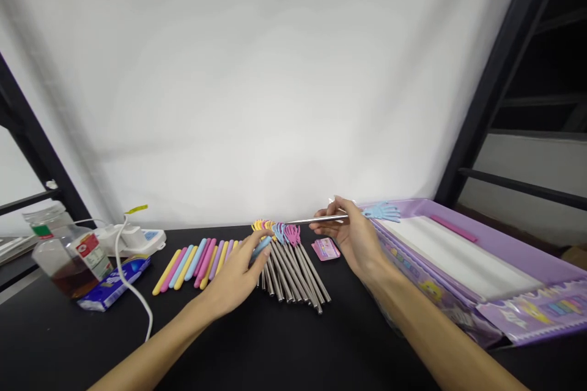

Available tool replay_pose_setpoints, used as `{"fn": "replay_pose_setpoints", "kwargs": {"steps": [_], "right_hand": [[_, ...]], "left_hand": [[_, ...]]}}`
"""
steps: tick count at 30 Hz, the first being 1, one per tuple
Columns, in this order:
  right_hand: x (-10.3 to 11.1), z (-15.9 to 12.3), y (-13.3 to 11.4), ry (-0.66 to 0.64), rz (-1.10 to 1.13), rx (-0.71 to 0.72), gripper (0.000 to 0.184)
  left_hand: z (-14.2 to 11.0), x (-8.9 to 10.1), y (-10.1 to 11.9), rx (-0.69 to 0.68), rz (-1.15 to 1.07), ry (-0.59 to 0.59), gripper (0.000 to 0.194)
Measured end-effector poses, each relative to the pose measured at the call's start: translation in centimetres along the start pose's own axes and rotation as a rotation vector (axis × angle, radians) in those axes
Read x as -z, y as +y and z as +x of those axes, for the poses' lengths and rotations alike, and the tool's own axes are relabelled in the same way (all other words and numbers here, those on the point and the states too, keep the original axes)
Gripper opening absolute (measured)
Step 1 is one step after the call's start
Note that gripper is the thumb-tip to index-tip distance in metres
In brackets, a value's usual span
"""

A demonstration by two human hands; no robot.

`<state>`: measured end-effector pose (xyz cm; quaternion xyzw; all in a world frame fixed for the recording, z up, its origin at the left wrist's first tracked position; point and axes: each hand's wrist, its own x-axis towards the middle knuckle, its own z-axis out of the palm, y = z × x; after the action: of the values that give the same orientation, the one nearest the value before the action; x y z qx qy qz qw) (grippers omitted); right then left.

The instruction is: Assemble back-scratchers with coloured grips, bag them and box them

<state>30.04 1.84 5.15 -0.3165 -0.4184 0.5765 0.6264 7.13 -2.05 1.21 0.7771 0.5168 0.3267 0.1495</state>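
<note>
My right hand [351, 233] pinches a thin metal rod [308, 220] with a blue hand-shaped head [383, 212]; the rod lies level above the table. My left hand [238, 272] grips a blue sleeve [262, 246] near the rod's free end. Below them lies a pile of metal rods [293, 272] topped with pink, blue and yellow hand-shaped heads [279, 231]. A row of pastel sleeves [195, 263] in yellow, pink, blue and purple lies to the left of the pile.
A purple display box [463, 256] stands open at the right. A small pink card [325, 249] lies by the pile. At the left are a clear jar [68, 250], a blue packet [112, 284], a white power strip [132, 237] and its cable [137, 299].
</note>
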Motion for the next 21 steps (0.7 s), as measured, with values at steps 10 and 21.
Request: {"fn": "replay_pose_setpoints", "kwargs": {"steps": [10,21], "right_hand": [[-0.5,-0.7,1.6,-0.108,-0.037,-0.002,0.037],[-0.7,-0.9,2.4,-0.148,-0.014,-0.048,0.035]], "left_hand": [[-0.6,-1.0,-0.6,-0.091,0.047,0.090,0.038],[-0.3,-1.0,-1.3,-0.118,0.042,0.119,0.036]]}}
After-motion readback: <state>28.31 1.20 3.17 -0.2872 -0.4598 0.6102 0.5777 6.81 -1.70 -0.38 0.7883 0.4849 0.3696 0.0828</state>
